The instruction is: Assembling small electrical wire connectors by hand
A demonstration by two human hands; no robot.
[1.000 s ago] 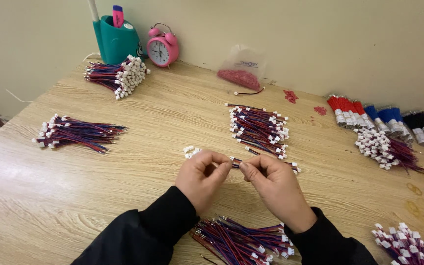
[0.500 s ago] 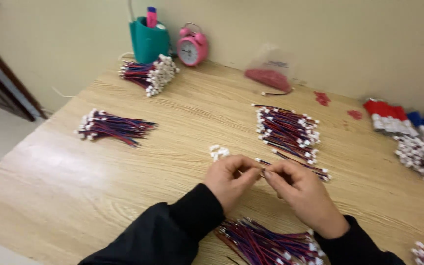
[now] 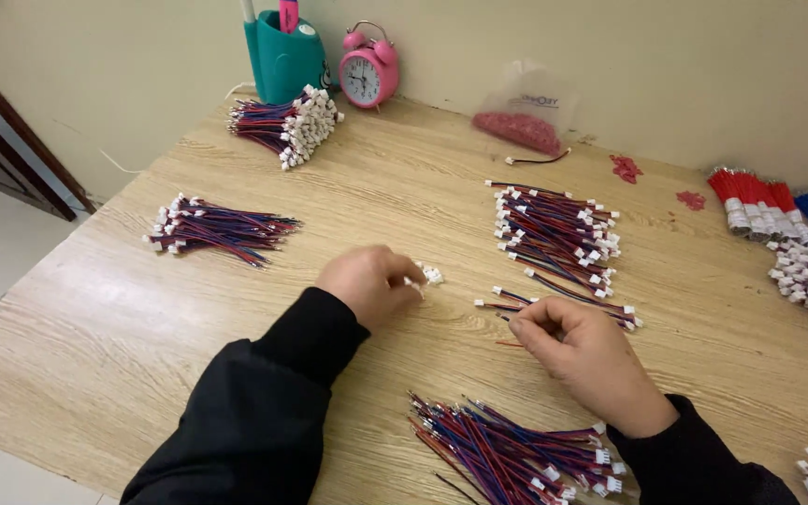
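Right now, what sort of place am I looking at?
Probably a home workbench for small wiring assembly: a wooden table against a plain wall, sorted bundles of red-and-blue wire leads with white connectors, and a pink alarm clock.

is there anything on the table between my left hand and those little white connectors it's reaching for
Nothing visible. The left hand is already at the small pile of white connectors, its fingertips touching or nearly touching them. The bare table lies around them; the nearest wire bundle sits off to the right, out of the way.
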